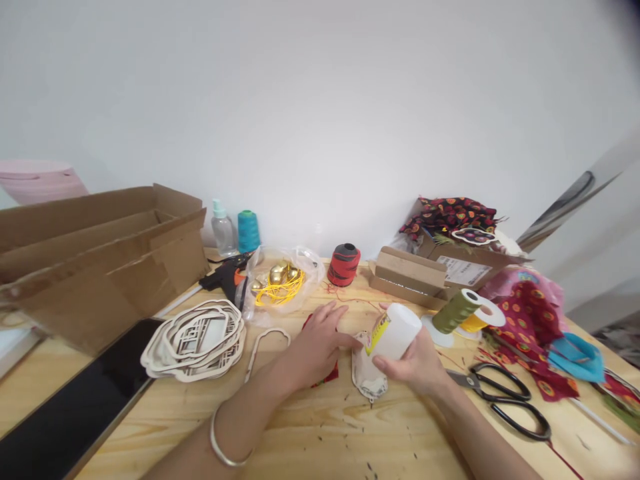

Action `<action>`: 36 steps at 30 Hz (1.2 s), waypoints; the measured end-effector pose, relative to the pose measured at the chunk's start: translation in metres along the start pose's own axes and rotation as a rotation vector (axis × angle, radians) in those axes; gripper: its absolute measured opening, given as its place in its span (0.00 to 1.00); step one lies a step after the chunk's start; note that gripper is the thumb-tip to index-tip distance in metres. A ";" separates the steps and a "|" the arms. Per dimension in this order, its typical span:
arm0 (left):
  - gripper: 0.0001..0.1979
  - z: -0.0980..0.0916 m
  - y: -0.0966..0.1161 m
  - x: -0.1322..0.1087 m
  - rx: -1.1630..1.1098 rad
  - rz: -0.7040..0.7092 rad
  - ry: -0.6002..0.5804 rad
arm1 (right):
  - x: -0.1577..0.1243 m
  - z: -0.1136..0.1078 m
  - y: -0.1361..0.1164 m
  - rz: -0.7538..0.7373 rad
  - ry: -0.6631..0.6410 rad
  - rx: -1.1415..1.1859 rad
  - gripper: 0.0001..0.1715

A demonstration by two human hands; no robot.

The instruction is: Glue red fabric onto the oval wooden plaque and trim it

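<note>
My right hand [419, 363] grips a white glue bottle [395, 331] with a yellow label, tipped over a pale cut-out piece [367, 381] on the wooden table [320, 433]. My left hand [317, 343], with a silver bangle on its wrist, lies flat with fingers stretched out on a red fabric piece [327, 377] next to that cut-out, fingertips touching its edge.
Stacked wooden cut-outs [197, 340] and an open cardboard box [100, 253] lie at left. A bag of gold bells [280, 277], a glue gun [225, 277], thread spools [344, 264] and a green spool [457, 310] stand behind. Black scissors [505, 393] and patterned fabric [530, 313] lie right.
</note>
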State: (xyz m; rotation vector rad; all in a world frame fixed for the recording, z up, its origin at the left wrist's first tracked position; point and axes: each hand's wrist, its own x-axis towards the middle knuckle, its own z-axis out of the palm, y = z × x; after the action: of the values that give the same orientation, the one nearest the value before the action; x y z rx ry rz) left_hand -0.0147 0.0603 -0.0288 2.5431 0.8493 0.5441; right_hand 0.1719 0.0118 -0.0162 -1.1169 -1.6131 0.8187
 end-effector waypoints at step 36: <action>0.16 -0.001 0.002 0.002 -0.015 0.010 0.010 | -0.002 0.001 0.004 0.038 0.073 -0.009 0.30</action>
State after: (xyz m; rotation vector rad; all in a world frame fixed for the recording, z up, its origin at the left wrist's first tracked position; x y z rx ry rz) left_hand -0.0128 0.0610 -0.0263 2.5343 0.8328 0.5647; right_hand 0.1723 0.0114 -0.0202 -1.1743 -1.5410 0.7873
